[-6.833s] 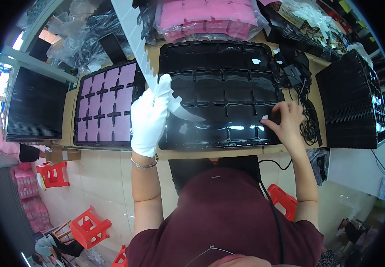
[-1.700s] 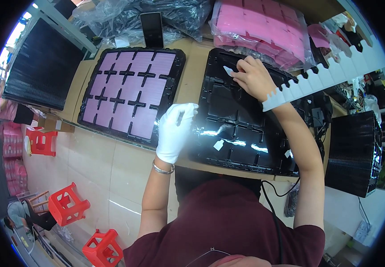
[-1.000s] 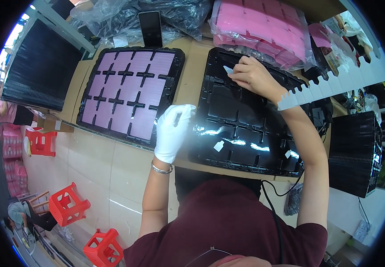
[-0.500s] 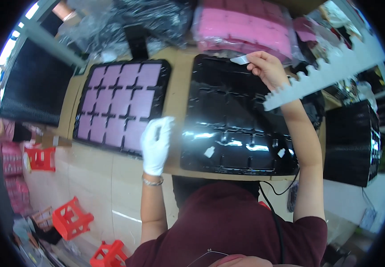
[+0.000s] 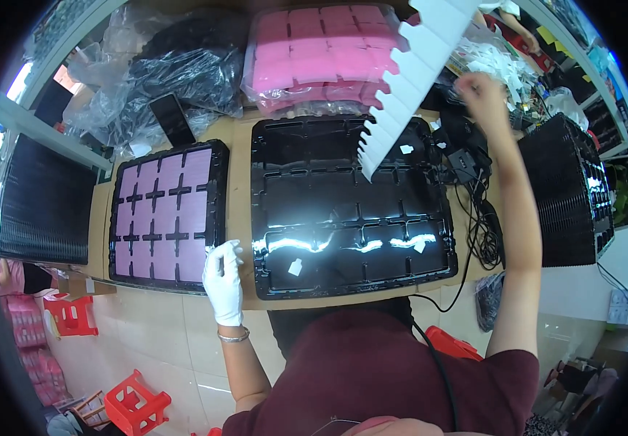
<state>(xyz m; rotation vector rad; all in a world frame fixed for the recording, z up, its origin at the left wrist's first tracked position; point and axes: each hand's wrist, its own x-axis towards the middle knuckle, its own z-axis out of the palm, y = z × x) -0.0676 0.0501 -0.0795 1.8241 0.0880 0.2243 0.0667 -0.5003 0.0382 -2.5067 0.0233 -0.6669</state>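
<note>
My left hand (image 5: pixel 224 280), in a white glove, hovers by the near right corner of a black tray of pink-purple pads (image 5: pixel 157 218). Its fingers are loosely bent, with nothing visible in them. My bare right hand (image 5: pixel 482 94) reaches to the far right, beside a heap of white scraps (image 5: pixel 495 62); its fingers are blurred. In front of me lies a glossy black plastic tray (image 5: pixel 314 196) with moulded ridges. Small white tags (image 5: pixel 296 267) sit at its near left, near right and far right. A notched white strip (image 5: pixel 415 80) hangs across the view; its support is hidden.
Bagged pink pads (image 5: pixel 321 54) and black plastic bags (image 5: pixel 183 73) line the back. A dark phone-like slab (image 5: pixel 172 121) leans behind the padded tray. Black tray stacks (image 5: pixel 45 200) flank the table; cables (image 5: pixel 481 232) lie at right. Red stools (image 5: pixel 136 403) stand on the floor.
My right hand has moved from the black tray's far edge to the scrap heap; the small pale piece it held no longer shows there. A tag now shows at the tray's far right. The view has shifted.
</note>
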